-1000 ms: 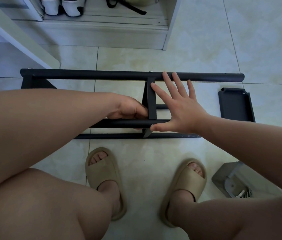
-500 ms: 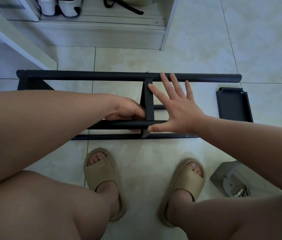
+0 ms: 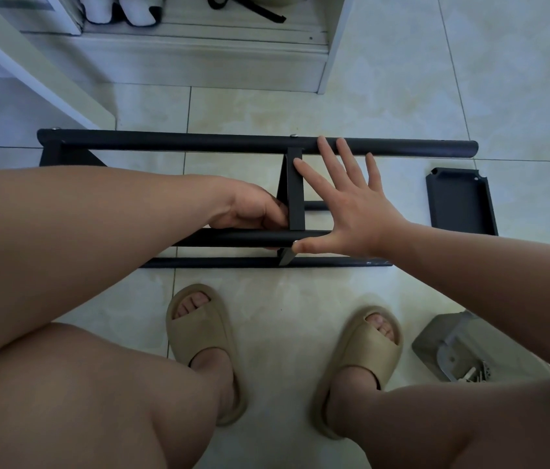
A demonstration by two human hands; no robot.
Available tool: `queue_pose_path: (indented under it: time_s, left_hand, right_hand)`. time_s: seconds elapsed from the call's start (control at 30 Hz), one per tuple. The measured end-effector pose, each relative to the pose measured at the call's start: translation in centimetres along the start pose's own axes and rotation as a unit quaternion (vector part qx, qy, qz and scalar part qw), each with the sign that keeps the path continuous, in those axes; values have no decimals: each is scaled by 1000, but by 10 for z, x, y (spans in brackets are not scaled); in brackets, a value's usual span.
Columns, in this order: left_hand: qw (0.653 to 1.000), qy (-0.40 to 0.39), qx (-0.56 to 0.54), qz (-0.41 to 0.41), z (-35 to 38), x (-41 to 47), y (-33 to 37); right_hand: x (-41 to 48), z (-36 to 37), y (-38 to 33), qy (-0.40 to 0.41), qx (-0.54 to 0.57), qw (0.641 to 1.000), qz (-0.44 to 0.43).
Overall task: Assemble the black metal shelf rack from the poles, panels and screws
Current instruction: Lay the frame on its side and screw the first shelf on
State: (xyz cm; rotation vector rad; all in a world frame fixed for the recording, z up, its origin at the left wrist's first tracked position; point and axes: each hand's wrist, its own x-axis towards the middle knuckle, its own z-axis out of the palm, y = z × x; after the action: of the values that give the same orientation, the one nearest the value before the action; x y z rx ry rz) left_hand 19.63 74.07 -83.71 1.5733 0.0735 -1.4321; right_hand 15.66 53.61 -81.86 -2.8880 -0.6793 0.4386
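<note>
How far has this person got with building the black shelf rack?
Done: the far pole looks screwed to the middle panel and an end panel. In hand: the left hand grips the near pole at the middle panel; the right hand lies open there, thumb by a screw. Left: a loose panel, another pole on the floor and the screw bag.

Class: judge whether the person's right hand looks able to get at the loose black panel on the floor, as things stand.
Probably yes: the right hand is open and holds nothing, and only bare tile lies between it and the black panel.
</note>
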Motion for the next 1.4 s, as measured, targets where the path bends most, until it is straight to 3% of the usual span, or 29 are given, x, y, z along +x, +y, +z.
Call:
queue_pose_path:
  time_s: [0.47,1.1,1.27,1.4]
  left_hand:
    - [997,-47,-47,-29,-4,5,-2]
    - [998,-28,-28,46,-5,7,-4]
    - [999,-53,-1,0,-3,5,-3]
    - [999,-27,22,-41,-7,7,2]
  right_hand:
    - [-1,1,-1,3,1,1000,1]
    - [0,4,1,14,4,1000,-2]
    - [0,3,0,13,4,1000,-2]
    - [0,2,-1,8,5,1000,1]
